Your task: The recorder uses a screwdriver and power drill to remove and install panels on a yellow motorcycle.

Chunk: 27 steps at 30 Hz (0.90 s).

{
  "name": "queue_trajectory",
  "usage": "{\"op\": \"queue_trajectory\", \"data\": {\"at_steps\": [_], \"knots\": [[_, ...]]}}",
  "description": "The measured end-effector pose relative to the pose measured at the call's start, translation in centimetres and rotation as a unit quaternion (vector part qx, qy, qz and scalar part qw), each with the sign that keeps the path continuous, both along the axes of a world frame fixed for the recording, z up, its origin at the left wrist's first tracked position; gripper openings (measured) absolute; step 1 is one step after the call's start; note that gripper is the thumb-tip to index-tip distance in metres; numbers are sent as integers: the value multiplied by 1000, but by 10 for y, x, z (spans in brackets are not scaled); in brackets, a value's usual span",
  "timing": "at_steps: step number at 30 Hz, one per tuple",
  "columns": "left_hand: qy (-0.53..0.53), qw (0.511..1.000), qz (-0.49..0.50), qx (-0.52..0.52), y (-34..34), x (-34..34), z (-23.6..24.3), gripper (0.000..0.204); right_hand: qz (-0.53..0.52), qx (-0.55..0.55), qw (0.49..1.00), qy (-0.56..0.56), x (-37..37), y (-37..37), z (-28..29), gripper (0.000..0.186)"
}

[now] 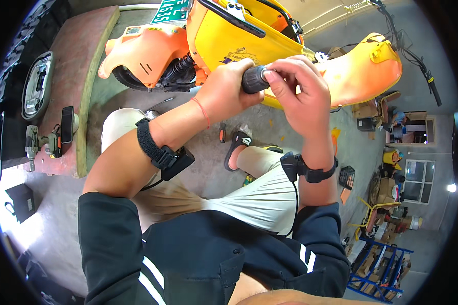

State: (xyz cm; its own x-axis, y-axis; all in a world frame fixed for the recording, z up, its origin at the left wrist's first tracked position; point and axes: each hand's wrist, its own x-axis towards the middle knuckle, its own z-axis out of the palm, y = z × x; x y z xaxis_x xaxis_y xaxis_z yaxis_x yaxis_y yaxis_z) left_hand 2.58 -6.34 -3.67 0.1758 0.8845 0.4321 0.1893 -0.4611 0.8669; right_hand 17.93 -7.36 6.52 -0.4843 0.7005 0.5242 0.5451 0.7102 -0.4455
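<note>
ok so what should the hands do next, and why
Probably a small trial twist: the right hand turning the end of the black cylinder while the left hand holds it steady. The left fingers are already wrapped around it, and the right thumb and fingertips are at that end.
</note>
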Motion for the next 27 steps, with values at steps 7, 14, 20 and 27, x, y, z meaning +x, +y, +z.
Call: {"op": "queue_trajectory", "data": {"at_steps": [7,14,20,27], "knots": [[0,1000,2,2,6,0,-3,38,-16,16,998,50,-3,6,-15,13],[-13,999,15,-42,1,1,-2,37,-39,-117,990,62,14,0,-27,31],[-60,997,31,-42,1,5,4,21,-10,-525,832,179,48,-6,-81,90],[-295,938,28,-180,0,26,0,17,50,-668,583,460,6,-26,-135,53]]}}
